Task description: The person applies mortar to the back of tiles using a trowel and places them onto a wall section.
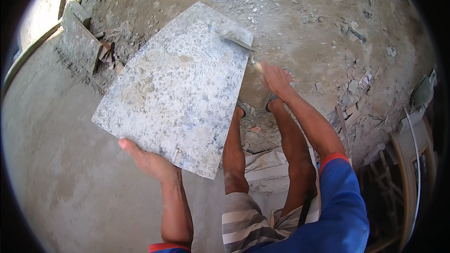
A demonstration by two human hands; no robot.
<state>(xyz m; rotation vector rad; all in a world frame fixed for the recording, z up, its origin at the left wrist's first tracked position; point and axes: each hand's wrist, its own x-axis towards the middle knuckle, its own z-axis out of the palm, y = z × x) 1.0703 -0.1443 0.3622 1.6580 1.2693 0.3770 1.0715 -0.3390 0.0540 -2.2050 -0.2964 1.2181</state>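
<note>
A flat, roughly square board (178, 84), whitish and mottled with grey and bluish smears, is tilted in front of me. My left hand (152, 163) grips its near-left edge, with the thumb showing at the edge and the other fingers hidden beneath. My right hand (274, 78) is closed round the pale handle of a trowel (240, 43), just beyond the board's right edge. The trowel's blade lies over the upper right part of the board, blurred by motion. Whether the blade touches the surface I cannot tell. Sandy-grey residue (145, 82) clings to the board's left half.
Smooth grey plaster or concrete (61, 159) spreads along the left. Rubble (356, 79) litters the dirt ground at right. Broken slabs (84, 37) lean at upper left. A whitish block (267, 175) sits between my legs. Wooden frames (408, 159) stand at lower right.
</note>
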